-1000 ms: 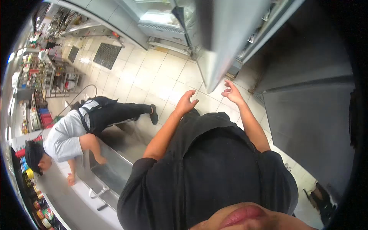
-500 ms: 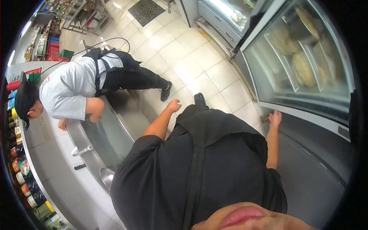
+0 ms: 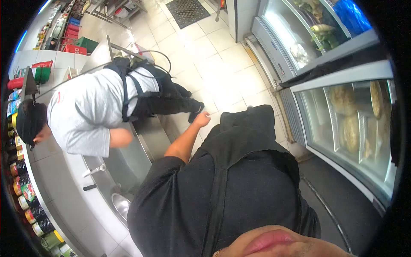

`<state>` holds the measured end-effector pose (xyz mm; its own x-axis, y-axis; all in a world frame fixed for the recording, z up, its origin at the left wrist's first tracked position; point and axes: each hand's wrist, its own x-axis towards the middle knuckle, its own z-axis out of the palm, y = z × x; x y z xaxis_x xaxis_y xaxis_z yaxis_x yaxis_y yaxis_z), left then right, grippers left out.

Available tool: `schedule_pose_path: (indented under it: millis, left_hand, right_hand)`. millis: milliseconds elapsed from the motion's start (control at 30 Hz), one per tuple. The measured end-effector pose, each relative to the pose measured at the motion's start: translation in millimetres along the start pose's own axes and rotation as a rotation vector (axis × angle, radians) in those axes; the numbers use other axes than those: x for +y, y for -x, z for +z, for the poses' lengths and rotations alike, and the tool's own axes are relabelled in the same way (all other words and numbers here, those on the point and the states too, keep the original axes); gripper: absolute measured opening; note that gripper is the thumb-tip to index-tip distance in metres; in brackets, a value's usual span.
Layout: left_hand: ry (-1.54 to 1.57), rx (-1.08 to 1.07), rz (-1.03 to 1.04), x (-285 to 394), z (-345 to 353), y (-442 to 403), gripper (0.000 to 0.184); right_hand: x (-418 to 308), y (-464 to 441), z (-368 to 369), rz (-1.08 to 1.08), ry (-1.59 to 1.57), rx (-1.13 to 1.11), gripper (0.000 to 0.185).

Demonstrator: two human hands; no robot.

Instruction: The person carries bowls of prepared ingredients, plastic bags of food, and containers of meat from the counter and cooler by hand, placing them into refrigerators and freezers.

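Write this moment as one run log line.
left hand: appears empty | right hand: out of view | person in grey shirt: leaning over steel sink | white-framed glass door: food behind

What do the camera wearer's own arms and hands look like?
Short, loose, plain black sleeve on the left arm, ending near the elbow. Forearm uncovered; left hand ungloved, no watch or band visible. Right hand out of sight.

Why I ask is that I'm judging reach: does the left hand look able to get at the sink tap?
Probably not from here: the sink lies between the left hand and the tap, with the co-worker's bent arm close by. Leaning over might bring it nearer.
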<state>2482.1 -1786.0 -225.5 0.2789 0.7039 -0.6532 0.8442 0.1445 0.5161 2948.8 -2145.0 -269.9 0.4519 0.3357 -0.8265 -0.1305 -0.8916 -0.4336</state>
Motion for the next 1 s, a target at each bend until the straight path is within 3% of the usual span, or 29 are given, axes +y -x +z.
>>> schedule_pose_path:
  millis: [133,233,300,367,467,500,567,600,667,733,800,900,1000]
  left_hand:
    - [0.017,-0.005,0.012,25.7,-23.1,-31.4,0.04]
    - [0.012,0.031,0.008,50.7,-46.4,-59.6,0.039]
    - [-0.003,0.047,0.021,66.1,-64.3,-77.4,0.041]
    - [0.043,0.069,-0.012,80.7,-86.7,-95.7,0.041]
    - [0.181,0.144,-0.038,91.1,-113.6,-130.9,0.041]
    - [0.216,0.244,-0.005,101.6,-128.7,-137.1,0.04]
    - [0.273,0.44,0.054,137.0,-160.3,-143.6,0.037]
    - [0.332,0.457,0.039,143.3,-161.7,-149.1,0.037]
    - [0.442,0.498,0.017,149.5,-171.9,-158.2,0.037]
    - [0.514,0.436,-0.059,155.2,-179.0,-169.4,0.035]
    - [0.593,0.36,-0.126,149.7,-180.4,-182.0,0.034]
    - [0.54,0.362,-0.224,124.0,-177.8,-204.0,0.037]
    - [0.477,0.398,-0.239,114.8,-191.3,-222.7,0.036]
  right_hand:
    - [-51.4,-56.5,0.3,0.007,-0.012,-0.027,0.039]
    - [-139.1,-76.6,-10.6,0.078,-0.067,0.029,0.038]
    - [-202.1,-92.6,-27.0,-0.062,0.069,-0.109,0.028]
    - [-271.2,-94.3,-17.6,-0.139,0.066,-0.07,0.02]
    - [-333.2,-147.6,-1.5,-0.01,0.191,-0.153,0.012]
    - [-343.8,-206.0,2.5,-0.352,0.476,-0.26,0.014]
    - [-363.4,-320.0,9.9,-1.202,1.12,-0.026,0.016]
    - [-439.1,-273.9,7.8,-1.036,1.038,-0.154,0.024]
    - [-515.7,-317.4,34.0,-0.993,1.134,-0.155,0.03]
    - [-630.6,-268.7,74.4,-0.957,0.959,0.056,0.033]
    - [-705.9,-260.2,109.8,-0.984,0.776,-0.1,0.042]
    - [-786.0,-195.9,165.9,-1.041,0.707,-0.16,0.039]
    - [-795.2,-231.9,218.6,-1.167,0.742,-0.236,0.036]
